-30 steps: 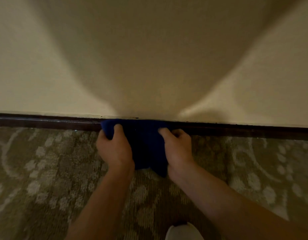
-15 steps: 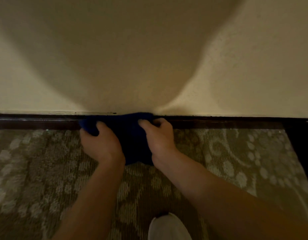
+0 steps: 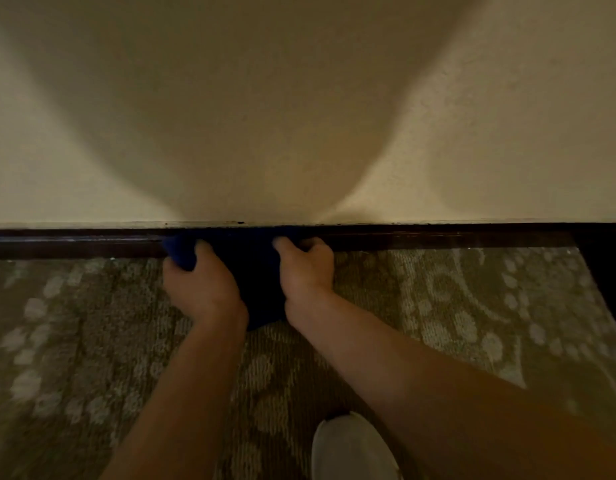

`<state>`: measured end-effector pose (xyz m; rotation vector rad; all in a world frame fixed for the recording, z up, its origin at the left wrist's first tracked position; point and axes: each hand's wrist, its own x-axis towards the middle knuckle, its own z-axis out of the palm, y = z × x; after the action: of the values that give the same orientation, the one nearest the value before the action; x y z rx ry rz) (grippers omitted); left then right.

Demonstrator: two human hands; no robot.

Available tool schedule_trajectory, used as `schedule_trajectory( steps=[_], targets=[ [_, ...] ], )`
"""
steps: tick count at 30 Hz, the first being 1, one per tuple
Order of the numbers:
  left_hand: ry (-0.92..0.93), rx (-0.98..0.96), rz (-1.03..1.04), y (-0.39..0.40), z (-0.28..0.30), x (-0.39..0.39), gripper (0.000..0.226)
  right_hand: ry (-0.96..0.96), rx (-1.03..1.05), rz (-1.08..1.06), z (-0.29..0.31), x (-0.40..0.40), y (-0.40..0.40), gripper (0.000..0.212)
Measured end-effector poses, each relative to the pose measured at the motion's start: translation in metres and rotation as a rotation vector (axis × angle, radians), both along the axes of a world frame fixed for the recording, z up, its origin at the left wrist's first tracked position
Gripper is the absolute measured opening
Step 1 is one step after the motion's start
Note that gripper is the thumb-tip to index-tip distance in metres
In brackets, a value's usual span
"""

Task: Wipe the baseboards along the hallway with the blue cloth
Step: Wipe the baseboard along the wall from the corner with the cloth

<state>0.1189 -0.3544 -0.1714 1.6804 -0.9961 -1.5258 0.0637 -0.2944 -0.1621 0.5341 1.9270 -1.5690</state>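
So the dark blue soft cloth is bunched up against the dark brown glossy wooden baseboard, its top edge stretched sideways along the board so the long axis runs left-right with the trim; the rest of it hangs back toward the person and ends in a point on the floor between the wrists. The left hand has its fingers curled round the left end of the cloth, a blue lump poking out past the knuckles; the right hand is clamped on the right end, thumb on top and fingers tucked against the board. Both hands are pretty close, just the cloth between them.

Floor is a patterned olive and pale grey carpet with blotchy swirls; above the trim it's a plain cream textured wall with a big shadow in the middle; the tip of a white shoe shows at the bottom; far right there's a dark vertical edge, can't tell what it is.
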Motion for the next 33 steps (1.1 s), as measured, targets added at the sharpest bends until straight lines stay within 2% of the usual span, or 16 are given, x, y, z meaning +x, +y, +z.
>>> schedule_trajectory(
  steps=[2, 4, 6, 8, 10, 12, 13, 15, 18, 22, 25, 29, 31, 33],
  targets=[
    [0.049, 0.049, -0.182, 0.015, 0.000, -0.007, 0.012, 0.067, 0.034, -0.056, 0.001, -0.013, 0.023, 0.015],
    [0.166, 0.264, -0.408, 0.027, 0.004, -0.014, 0.005, 0.148, 0.075, -0.179, 0.003, -0.029, 0.046, 0.014],
    [0.231, 0.392, -0.518, 0.032, 0.009, -0.013, 0.005, 0.185, 0.092, -0.266, 0.004, -0.040, 0.059, 0.014],
    [0.231, 0.397, -0.461, 0.024, 0.011, -0.005, 0.015, 0.171, 0.106, -0.228, 0.001, -0.037, 0.051, 0.011],
    [0.220, 0.377, -0.280, 0.006, 0.012, 0.008, 0.031, 0.096, 0.080, -0.091, 0.001, -0.021, 0.028, 0.022],
    [0.168, 0.359, -0.090, -0.021, 0.013, 0.021, 0.038, 0.003, -0.034, 0.073, 0.008, 0.000, 0.004, 0.025],
    [0.117, 0.356, -0.057, -0.037, 0.016, 0.030, 0.038, -0.015, -0.100, 0.144, 0.014, 0.010, -0.007, 0.024],
    [0.063, 0.373, -0.144, -0.070, 0.023, 0.049, 0.038, 0.001, -0.214, 0.216, 0.023, 0.029, -0.019, 0.019],
    [0.016, 0.319, -0.362, -0.103, 0.057, 0.083, 0.030, -0.004, -0.259, 0.214, 0.035, 0.055, -0.020, 0.008],
    [0.034, 0.218, -0.486, -0.105, 0.106, 0.130, 0.015, -0.134, -0.271, 0.182, 0.056, 0.088, -0.016, 0.012],
    [0.053, 0.298, -0.477, -0.097, 0.116, 0.156, 0.016, -0.184, -0.227, 0.202, 0.079, 0.098, -0.025, 0.034],
    [0.089, 0.402, -0.407, -0.107, 0.114, 0.175, 0.026, -0.180, -0.166, 0.226, 0.089, 0.102, -0.051, 0.047],
    [0.094, 0.352, -0.370, -0.119, 0.107, 0.175, 0.019, -0.202, -0.169, 0.209, 0.081, 0.103, -0.064, 0.049],
    [0.089, 0.314, -0.343, -0.134, 0.098, 0.171, 0.016, -0.260, -0.223, 0.175, 0.066, 0.108, -0.077, 0.041]
  ],
)
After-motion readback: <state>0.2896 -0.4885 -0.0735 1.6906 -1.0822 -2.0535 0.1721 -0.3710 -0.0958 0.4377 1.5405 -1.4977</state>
